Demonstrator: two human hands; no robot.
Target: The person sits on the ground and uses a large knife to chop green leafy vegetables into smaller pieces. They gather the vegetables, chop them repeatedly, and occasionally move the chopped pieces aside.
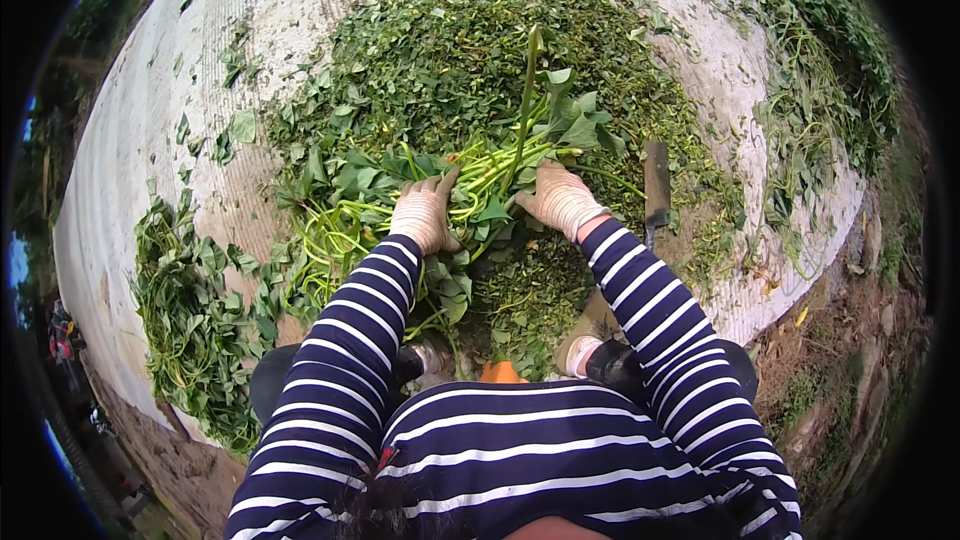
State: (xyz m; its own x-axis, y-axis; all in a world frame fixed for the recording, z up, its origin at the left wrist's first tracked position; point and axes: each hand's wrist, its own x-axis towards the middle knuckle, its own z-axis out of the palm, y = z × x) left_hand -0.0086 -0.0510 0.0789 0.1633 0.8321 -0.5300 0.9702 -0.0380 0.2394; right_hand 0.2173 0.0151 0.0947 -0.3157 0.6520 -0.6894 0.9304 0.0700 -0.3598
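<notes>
My left hand, in a pale knitted glove, lies over the left part of a bundle of leafy green vines. At the bundle's right part is my right hand, gloved too, with its fingers partly behind stems and leaves. Long stems run between both hands, and one thick stem sticks up toward the top. Beyond and beneath spreads a broad heap of chopped leaves and stems. A wide-bladed knife rests just right of my right hand, its blade pointing away and its handle partly hidden by my sleeve.
Uncut vines lie in a pile on the left and another at the far right. Ridged concrete ground with scattered leaves surrounds the heap. Something orange shows between my feet. Bare soil borders the concrete at the lower right.
</notes>
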